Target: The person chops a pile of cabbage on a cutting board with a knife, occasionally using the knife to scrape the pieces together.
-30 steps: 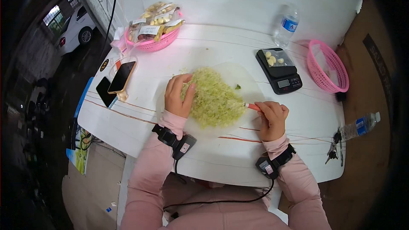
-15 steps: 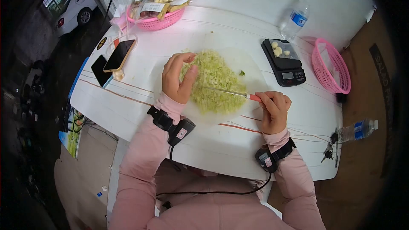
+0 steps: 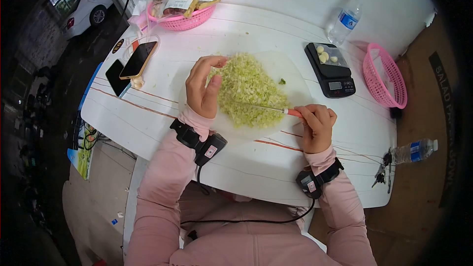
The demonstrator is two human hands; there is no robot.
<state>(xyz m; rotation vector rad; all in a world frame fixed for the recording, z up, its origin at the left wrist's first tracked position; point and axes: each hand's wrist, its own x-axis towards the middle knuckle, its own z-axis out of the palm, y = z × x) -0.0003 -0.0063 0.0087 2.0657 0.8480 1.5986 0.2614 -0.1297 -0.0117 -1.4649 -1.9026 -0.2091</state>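
Note:
A heap of finely chopped pale green vegetable point(image 3: 253, 86) lies on a translucent cutting board point(image 3: 294, 80). At the heap's left edge is my left hand point(image 3: 203, 86), its fingers curved and the thumb apart, with nothing seen in it. My right hand point(image 3: 318, 125), to the right of the heap, is closed round the red handle of a knife point(image 3: 268, 108). The blade points left across the lower part of the heap. A small dark green leaf bit point(image 3: 282, 81) sits on the board right of the heap.
Two phones point(image 3: 139, 60) lie at the left. A pink basket with bagged food point(image 3: 185, 21) stands at the back left. A black scale point(image 3: 335, 81) with a bag of cloves, a bottle point(image 3: 343, 22), another pink basket point(image 3: 384, 76), a second bottle point(image 3: 416, 151) and keys point(image 3: 379, 173) are at right.
The view has shifted slightly. My left hand has its fingers bent a little differently beside the heap. The right hand still holds the knife in nearly the same place.

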